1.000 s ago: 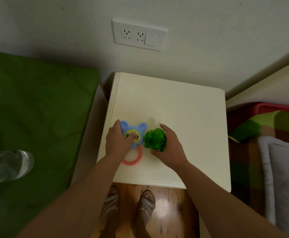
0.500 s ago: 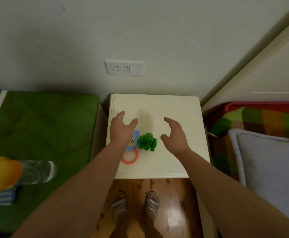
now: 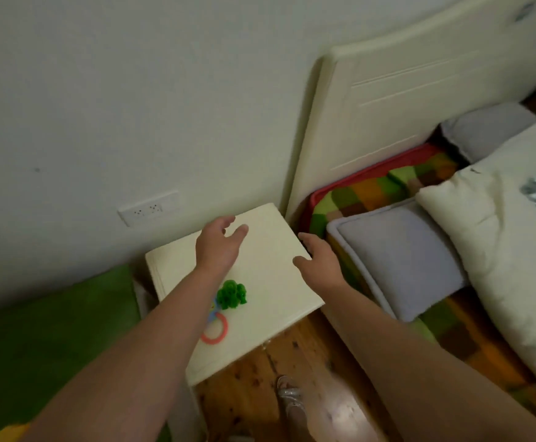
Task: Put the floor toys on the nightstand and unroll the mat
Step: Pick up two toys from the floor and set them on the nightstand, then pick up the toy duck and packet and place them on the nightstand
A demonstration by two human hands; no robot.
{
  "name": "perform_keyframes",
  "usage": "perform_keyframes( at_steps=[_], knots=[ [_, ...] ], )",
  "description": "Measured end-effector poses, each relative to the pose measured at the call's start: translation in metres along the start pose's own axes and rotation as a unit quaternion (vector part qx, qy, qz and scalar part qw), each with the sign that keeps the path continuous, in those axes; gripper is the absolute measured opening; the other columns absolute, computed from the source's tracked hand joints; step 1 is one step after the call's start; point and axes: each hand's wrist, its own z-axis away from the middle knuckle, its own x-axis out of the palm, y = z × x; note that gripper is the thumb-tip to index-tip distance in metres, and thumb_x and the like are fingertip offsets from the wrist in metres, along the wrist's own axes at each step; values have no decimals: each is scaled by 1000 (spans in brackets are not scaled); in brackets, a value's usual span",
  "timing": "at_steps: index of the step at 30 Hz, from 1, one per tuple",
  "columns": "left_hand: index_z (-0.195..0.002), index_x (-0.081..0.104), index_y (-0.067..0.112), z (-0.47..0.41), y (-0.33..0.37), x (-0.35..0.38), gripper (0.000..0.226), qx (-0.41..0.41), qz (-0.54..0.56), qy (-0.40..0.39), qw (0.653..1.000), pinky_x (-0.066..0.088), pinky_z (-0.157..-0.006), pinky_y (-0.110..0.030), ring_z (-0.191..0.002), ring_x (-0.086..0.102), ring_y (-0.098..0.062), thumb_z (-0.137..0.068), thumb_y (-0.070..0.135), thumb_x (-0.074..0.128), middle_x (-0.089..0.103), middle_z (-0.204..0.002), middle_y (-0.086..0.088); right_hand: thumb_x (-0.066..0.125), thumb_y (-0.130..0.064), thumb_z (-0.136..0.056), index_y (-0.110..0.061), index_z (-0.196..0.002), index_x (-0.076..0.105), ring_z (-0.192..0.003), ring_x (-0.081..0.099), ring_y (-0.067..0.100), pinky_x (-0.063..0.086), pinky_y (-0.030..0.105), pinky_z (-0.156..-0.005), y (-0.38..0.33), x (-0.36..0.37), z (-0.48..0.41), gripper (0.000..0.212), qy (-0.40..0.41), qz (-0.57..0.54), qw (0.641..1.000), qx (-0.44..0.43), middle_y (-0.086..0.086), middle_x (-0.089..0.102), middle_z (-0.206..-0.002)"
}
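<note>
A green toy animal (image 3: 231, 294) sits on the cream nightstand (image 3: 270, 250), near its front left part. Beside it lies a blue rattle with a pink ring (image 3: 217, 330); my left forearm hides most of the blue part. My left hand (image 3: 217, 245) hovers over the nightstand beyond the toys, fingers apart, holding nothing. My right hand (image 3: 319, 261) is at the nightstand's right edge, also open and empty. No rolled mat is recognisable in this view.
A green surface (image 3: 53, 330) lies left of the nightstand. A bed with a cream headboard (image 3: 388, 90), grey pillow (image 3: 400, 253), cream duvet and checked blanket is on the right. Wooden floor (image 3: 254, 393) and my sandalled foot show below. A wall socket (image 3: 148, 207) sits above.
Both hands have let go of the toys and lifted away beyond them. The view has swung to the right, bringing the bed into sight.
</note>
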Motion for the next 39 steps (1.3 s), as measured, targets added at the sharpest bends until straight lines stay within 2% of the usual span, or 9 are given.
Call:
perform_keyframes(
  at_steps=[10, 13, 18, 21, 27, 30, 34, 37, 39],
  knots=[
    [-121, 59, 18, 79, 71, 71, 43, 178, -66, -233, 954, 43, -86, -27, -108, 58, -16, -82, 35, 64, 63, -122, -2, 51, -12, -89, -25, -136, 41, -121, 47, 19, 45, 29, -94, 58, -90, 125, 50, 254, -91, 955, 123, 2, 42, -141],
    [-124, 57, 19, 116, 80, 107, 42, 201, -67, -299, 930, 42, -82, -25, -105, 55, -13, -84, 33, 62, 61, -123, -3, 49, -10, -88, -24, -136, 41, -98, 55, 9, 52, 27, -77, 82, -116, 169, 51, 307, -93, 934, 157, 1, 41, -143],
    [-125, 55, 18, 227, 96, 176, 42, 252, -106, -417, 867, 44, -89, -31, -111, 54, -19, -86, 33, 60, 59, -125, -4, 53, -13, -90, -24, -135, 43, -120, 48, 17, 48, 30, -90, 138, -159, 283, 48, 434, -109, 863, 236, 1, 42, -142],
    [-123, 57, 21, 298, 97, 202, 40, 295, -119, -470, 823, 46, -87, -31, -110, 56, -19, -85, 34, 61, 61, -122, -2, 52, -14, -91, -26, -134, 44, -95, 54, 6, 49, 21, -72, 167, -170, 357, 45, 496, -126, 815, 273, 1, 44, -139],
    [-121, 59, 19, 462, 76, 224, 40, 344, -127, -575, 732, 48, -90, -33, -106, 58, -20, -84, 34, 63, 63, -119, -3, 51, -17, -92, -28, -133, 43, -107, 49, 13, 49, 30, -81, 216, -154, 524, 43, 572, -159, 727, 346, 0, 39, -142],
    [-120, 58, 21, 550, 50, 220, 39, 371, -137, -633, 665, 48, -75, -27, -92, 58, -13, -84, 35, 62, 62, -117, 0, 51, -17, -92, -30, -130, 45, -109, 49, 15, 45, 28, -80, 235, -128, 614, 41, 622, -176, 659, 385, 0, 39, -142],
    [-123, 56, 20, 650, 20, 204, 40, 397, -145, -708, 567, 52, -82, -30, -100, 59, -16, -86, 35, 60, 62, -120, -2, 53, -18, -91, -29, -128, 48, -77, 47, 4, 50, 25, -62, 250, -89, 717, 39, 667, -223, 564, 434, -2, 41, -137],
    [-124, 55, 19, 713, 1, 188, 39, 415, -162, -740, 504, 44, -68, -18, -95, 55, -11, -88, 34, 58, 61, -120, -1, 54, -17, -90, -28, -127, 49, -95, 47, 8, 46, 22, -62, 252, -55, 772, 40, 703, -232, 487, 463, 2, 43, -137],
    [-125, 54, 18, 756, -16, 172, 40, 420, -175, -760, 463, 46, -73, -19, -100, 57, -13, -88, 33, 58, 60, -121, -1, 55, -17, -89, -27, -127, 50, -112, 48, 15, 51, 31, -80, 249, -29, 806, 40, 725, -230, 426, 490, 5, 45, -136]
  ],
)
